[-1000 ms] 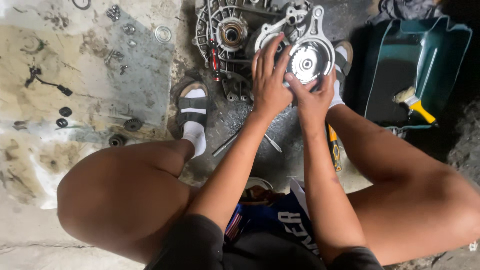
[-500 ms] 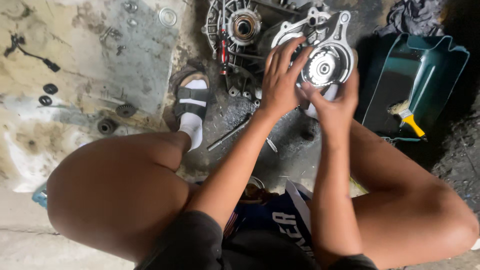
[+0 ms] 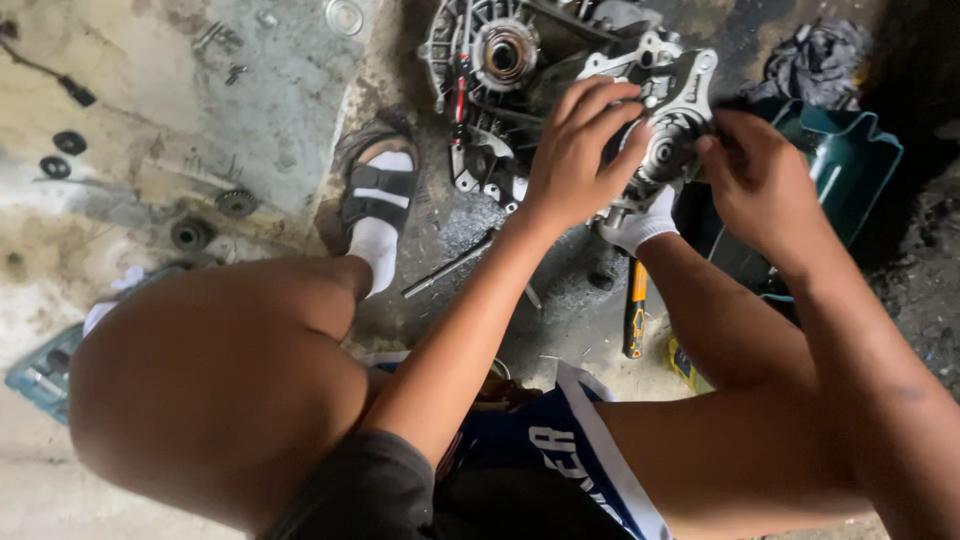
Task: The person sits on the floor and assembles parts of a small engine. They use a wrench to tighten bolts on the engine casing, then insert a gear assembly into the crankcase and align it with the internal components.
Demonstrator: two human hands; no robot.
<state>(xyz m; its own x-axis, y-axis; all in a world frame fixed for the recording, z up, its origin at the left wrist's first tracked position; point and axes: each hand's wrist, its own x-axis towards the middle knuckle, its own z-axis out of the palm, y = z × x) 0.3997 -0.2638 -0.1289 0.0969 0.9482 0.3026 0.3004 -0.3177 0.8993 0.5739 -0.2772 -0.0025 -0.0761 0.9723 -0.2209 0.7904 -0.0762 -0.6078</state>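
Both hands grasp a grey metal engine cover (image 3: 668, 110), held just above the floor in front of the engine casing (image 3: 490, 60). The left hand (image 3: 578, 150) grips its left edge with curled fingers, and the right hand (image 3: 762, 182) pinches its right edge. A green tray (image 3: 850, 160) sits just right of it.

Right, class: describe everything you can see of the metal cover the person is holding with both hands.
The metal cover is a grey cast piece, aluminium by the look of it, with an uneven outline, bolt-hole lugs round its edge and a round hub low on its face. It looks grimy and dull. It is held up, tilted, in front of the engine case. The left hand spreads its fingers over its left side; the right hand grips its right edge. Much of its face is hidden by the fingers.
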